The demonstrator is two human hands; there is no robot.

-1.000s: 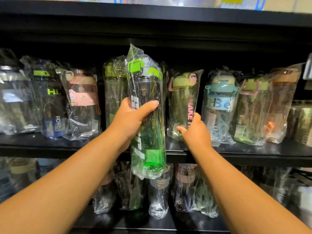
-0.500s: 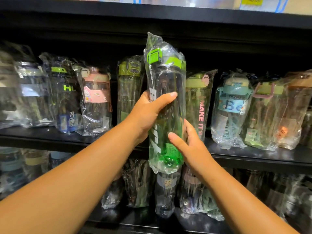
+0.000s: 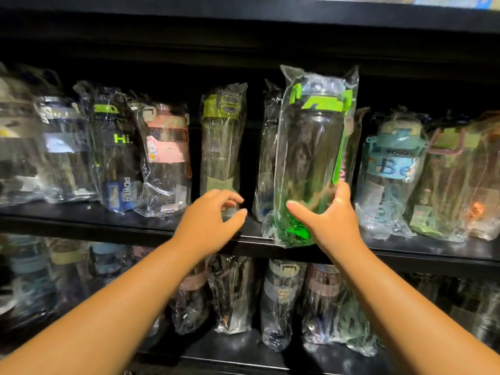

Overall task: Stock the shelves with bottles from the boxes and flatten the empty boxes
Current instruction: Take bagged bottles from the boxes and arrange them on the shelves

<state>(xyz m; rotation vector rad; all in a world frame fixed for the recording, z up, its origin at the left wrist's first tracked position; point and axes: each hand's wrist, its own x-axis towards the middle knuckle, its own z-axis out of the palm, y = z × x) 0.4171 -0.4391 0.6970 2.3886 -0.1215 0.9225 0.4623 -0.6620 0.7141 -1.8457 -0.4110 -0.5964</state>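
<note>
My right hand (image 3: 328, 215) grips the green-lidded bottle (image 3: 311, 158) low down, its base at the shelf's (image 3: 81, 220) near edge. My left hand (image 3: 213, 215) hovers relaxed and empty. If I let go here, I think the slick wrap could let the bottle tip forward.

Uncovered from the lower corners upward: left forearm (image 3: 108, 307) and right forearm (image 3: 392, 293), smooth, slim, tapering to narrow wrists. Equally bare, left hand (image 3: 211, 219) and right hand (image 3: 331, 221), slender-fingered, with short, rounded nails showing on both thumbs.
</note>
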